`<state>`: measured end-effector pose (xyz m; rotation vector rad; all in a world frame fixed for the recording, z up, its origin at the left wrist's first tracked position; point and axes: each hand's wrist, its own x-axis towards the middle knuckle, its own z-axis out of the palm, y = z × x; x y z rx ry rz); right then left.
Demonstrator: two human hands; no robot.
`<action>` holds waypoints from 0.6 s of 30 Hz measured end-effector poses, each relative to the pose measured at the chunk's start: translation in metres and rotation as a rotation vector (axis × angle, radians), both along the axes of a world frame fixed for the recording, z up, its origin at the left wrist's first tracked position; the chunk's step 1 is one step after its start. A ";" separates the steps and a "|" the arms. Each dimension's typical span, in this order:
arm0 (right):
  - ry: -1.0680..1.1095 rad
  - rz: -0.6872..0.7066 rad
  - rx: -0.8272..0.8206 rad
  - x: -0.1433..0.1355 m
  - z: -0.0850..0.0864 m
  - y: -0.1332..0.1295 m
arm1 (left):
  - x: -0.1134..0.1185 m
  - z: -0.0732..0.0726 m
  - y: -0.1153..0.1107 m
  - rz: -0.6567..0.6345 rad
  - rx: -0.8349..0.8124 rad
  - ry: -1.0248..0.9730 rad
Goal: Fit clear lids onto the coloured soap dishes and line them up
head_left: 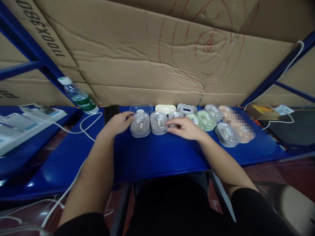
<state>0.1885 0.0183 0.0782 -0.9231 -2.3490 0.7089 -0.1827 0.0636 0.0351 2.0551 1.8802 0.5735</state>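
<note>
left hand (121, 122) and right hand (183, 127), fingers loosely spread, flank two lidded boxes (140, 127): probably light, stiff, slick; best held by sidewalls.

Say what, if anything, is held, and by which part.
No hold is certain: left hand at the left side of a rounded grey plastic box, right hand at the right of the matching box beside it.

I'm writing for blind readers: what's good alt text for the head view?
A person's left hand and right hand flank two lidded grey containers on a blue table. More containers sit to the right, a water bottle to the left.
</note>
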 end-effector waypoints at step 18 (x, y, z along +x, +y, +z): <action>-0.704 -0.364 0.012 0.025 0.013 0.161 | 0.022 -0.003 -0.001 0.103 0.002 0.024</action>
